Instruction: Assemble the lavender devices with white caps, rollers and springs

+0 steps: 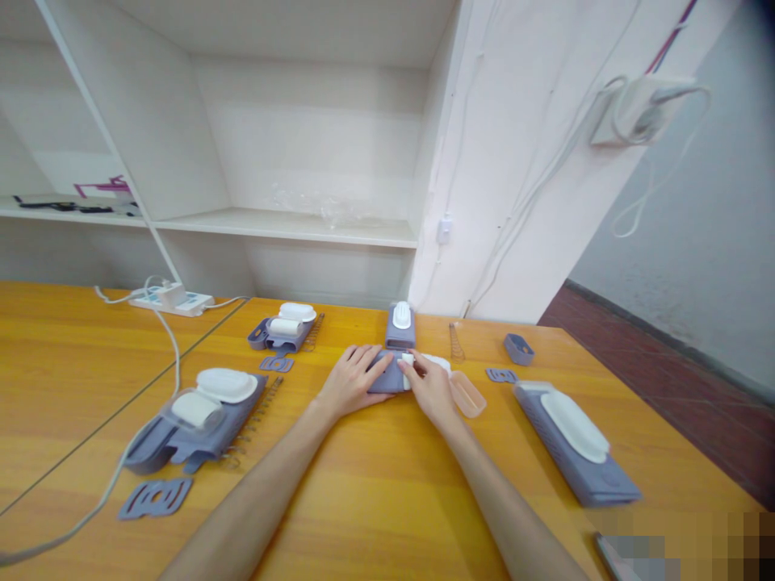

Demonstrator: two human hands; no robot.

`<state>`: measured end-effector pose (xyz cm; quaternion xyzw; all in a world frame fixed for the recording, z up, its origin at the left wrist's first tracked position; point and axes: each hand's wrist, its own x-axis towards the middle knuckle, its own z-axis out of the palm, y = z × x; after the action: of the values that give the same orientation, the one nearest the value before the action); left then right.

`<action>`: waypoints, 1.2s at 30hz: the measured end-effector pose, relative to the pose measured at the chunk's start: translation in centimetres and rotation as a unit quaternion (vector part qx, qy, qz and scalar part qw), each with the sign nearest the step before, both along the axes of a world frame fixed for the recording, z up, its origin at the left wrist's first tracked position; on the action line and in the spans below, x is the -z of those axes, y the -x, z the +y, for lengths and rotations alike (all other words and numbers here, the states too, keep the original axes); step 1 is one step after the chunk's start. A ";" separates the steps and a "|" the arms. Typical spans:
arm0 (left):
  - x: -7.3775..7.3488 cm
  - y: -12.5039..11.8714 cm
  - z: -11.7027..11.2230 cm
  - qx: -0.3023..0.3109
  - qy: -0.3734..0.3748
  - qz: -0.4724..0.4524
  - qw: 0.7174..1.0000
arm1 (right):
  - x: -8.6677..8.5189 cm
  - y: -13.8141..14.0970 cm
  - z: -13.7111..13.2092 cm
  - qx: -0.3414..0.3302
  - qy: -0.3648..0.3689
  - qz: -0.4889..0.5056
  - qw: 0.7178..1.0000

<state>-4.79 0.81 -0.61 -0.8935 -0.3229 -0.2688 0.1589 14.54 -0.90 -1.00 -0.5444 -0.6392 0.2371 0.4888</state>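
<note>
Grey plastic begins at your left: a slotted plate (156, 498) lies near you, and just beyond it a left housing (233, 421) bears a white oval pad (227, 385) and a white roller (197, 410). Toward the middle of the wooden table (363, 492), your left hand (346, 386) is closed on the middle housing (386, 378), fingers across its top and thumb along the near edge. At that housing's right end, your right hand (433, 387) pinches a small white piece (408, 360); you cannot tell from here whether it is seated or only touching. The step in hand looks like working that piece against the housing, so the next move seems to call for a firm left hold and small, straight pressure from your right fingertips. Beside your right hand lies a translucent cover (469, 395); farther right rests the right housing (566, 448).
</note>
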 end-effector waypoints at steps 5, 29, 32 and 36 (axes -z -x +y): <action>0.2 0.0 0.0 -0.003 -0.007 -0.010 1.000 | -0.7 -0.1 -0.4 -0.023 -0.009 -0.021 0.999; 0.4 -0.1 -0.2 0.012 -0.016 -0.027 0.999 | 0.5 0.3 -0.7 -0.023 -0.050 -0.082 0.995; 0.4 -0.1 -0.2 0.011 -0.016 -0.044 0.999 | -0.2 0.3 -0.8 -0.030 -0.045 -0.082 0.995; 0.3 0.2 -0.5 -0.006 -0.032 -0.100 0.994 | -2.2 -1.5 -0.6 0.179 -0.084 -0.177 0.964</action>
<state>-4.95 0.35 -0.90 -0.8545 -0.3334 -0.3664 0.1560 16.03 -1.54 1.22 -0.6403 -0.6250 -0.0090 0.4464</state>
